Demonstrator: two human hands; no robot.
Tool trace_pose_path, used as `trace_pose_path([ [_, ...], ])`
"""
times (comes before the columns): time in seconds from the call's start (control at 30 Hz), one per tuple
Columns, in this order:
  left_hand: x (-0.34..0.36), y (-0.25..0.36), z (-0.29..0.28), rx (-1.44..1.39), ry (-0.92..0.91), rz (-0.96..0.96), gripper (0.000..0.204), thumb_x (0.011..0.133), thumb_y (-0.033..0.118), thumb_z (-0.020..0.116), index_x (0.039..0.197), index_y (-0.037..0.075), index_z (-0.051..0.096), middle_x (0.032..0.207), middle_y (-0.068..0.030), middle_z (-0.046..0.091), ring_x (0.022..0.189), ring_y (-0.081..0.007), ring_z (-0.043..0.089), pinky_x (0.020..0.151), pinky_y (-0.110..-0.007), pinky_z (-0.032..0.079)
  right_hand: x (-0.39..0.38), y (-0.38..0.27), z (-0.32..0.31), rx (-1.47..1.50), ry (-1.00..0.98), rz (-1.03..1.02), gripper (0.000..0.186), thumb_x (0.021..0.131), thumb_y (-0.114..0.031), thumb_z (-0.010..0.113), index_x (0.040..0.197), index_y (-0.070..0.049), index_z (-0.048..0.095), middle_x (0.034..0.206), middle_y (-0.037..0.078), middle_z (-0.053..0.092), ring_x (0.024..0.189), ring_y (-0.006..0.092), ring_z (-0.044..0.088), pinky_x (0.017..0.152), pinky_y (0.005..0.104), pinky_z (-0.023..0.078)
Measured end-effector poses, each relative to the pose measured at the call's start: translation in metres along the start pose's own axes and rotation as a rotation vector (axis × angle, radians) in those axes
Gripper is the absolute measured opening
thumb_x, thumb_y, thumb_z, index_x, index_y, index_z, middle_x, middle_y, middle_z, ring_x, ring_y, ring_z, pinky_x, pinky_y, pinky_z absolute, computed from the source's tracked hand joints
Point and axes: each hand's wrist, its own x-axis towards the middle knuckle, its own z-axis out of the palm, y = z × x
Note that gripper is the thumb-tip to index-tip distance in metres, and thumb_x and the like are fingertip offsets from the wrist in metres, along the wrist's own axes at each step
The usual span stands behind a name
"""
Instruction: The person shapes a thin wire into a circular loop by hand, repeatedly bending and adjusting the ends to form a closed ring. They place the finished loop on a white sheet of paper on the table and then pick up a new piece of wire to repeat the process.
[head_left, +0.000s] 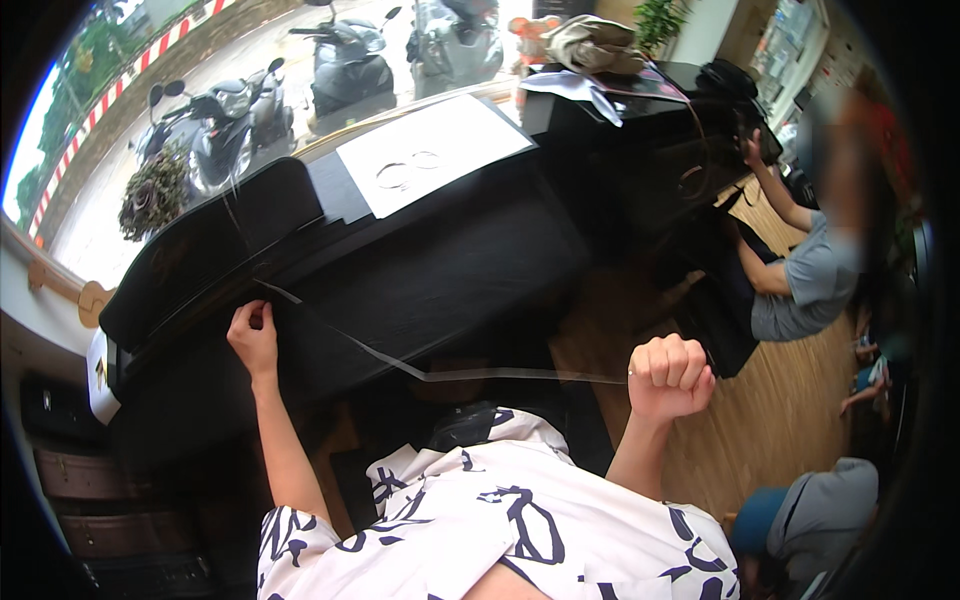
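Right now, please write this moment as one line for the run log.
left hand: pinches clear strip end at black piano | right hand: fist, holds other end | strip: stretched between hands | white sheet: on piano top

The head-worn fisheye camera is looking steeply down from above the person's chest, taking in the patterned shirt (500,520) at the lower edge and both raised hands close by. It is facing forward over a black piano (400,270), with straight edges bending toward the rim and a street window (250,60) lying farther off.
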Motion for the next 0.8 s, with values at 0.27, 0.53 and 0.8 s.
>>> trace_pose_path([
  [0.27, 0.011, -0.01, 0.012, 0.055, -0.048, 0.035, 0.014, 0.085, 0.013, 0.073, 0.089, 0.0, 0.072, 0.078, -0.0137, 0.071, 0.071, -0.0255, 0.07, 0.067, -0.034, 0.052, 0.022, -0.039, -0.008, 0.183, 0.16, -0.143, 0.048, 0.102, -0.019, 0.049, 0.059, -0.015, 0.029, 0.051, -0.004, 0.019, 0.045, 0.0081, 0.011, 0.046, 0.0287, 0.013],
  [0.53, 0.015, 0.001, 0.008, 0.019, -0.167, -0.083, 0.022, 0.081, 0.02, 0.076, 0.093, 0.002, 0.076, 0.079, -0.0145, 0.073, 0.074, -0.0242, 0.073, 0.069, -0.033, 0.056, 0.021, 0.015, -0.02, -0.058, 0.236, 0.126, 0.042, 0.103, -0.018, 0.047, 0.064, -0.011, 0.032, 0.057, -0.002, 0.024, 0.051, 0.0088, 0.018, 0.049, 0.0285, 0.017],
  [0.8, 0.015, 0.047, -0.01, -0.085, -0.165, -0.114, 0.022, 0.086, 0.018, 0.075, 0.074, 0.001, 0.069, 0.062, -0.0061, 0.068, 0.054, -0.0125, 0.067, 0.053, -0.023, 0.05, 0.009, 0.063, -0.029, -0.073, 0.182, 0.327, 0.041, 0.104, -0.017, 0.045, 0.065, -0.011, 0.033, 0.058, -0.002, 0.026, 0.052, 0.0093, 0.019, 0.05, 0.0295, 0.019],
])
